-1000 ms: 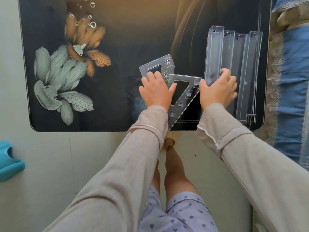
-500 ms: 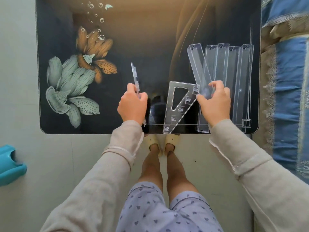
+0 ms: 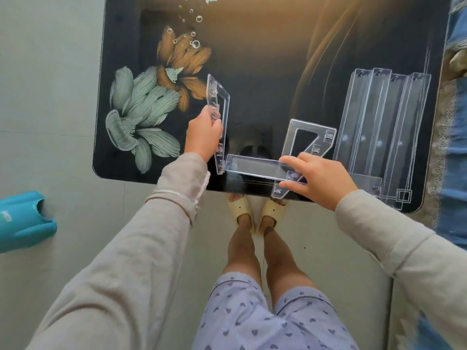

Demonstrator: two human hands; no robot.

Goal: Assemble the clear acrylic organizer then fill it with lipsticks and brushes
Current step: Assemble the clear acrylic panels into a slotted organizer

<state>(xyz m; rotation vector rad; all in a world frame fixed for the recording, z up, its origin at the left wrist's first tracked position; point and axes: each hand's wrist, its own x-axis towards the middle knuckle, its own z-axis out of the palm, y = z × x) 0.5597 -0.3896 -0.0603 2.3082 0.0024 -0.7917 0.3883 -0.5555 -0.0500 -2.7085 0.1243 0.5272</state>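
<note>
My left hand (image 3: 202,133) grips a clear acrylic side panel (image 3: 219,117), held upright on its edge on the dark table (image 3: 265,59). My right hand (image 3: 317,179) holds one end of a long clear tray piece (image 3: 252,166), lying crosswise with its left end at the bottom of the upright panel. A second triangular side panel (image 3: 307,145) lies flat under my right hand. Several more long clear tray pieces (image 3: 384,132) lie side by side at the right of the table. No lipsticks or brushes are in view.
The table has a flower print (image 3: 149,109) on its left half; its near edge runs just below the parts. A teal plastic object (image 3: 22,221) sits on the floor at left. Blue patterned bedding (image 3: 454,122) borders the table's right side. My legs and slippers (image 3: 255,210) are below.
My left hand moved the upright side panel a little further left. My right hand lifted one tray piece from the row and swung it crosswise toward the panel's base.
</note>
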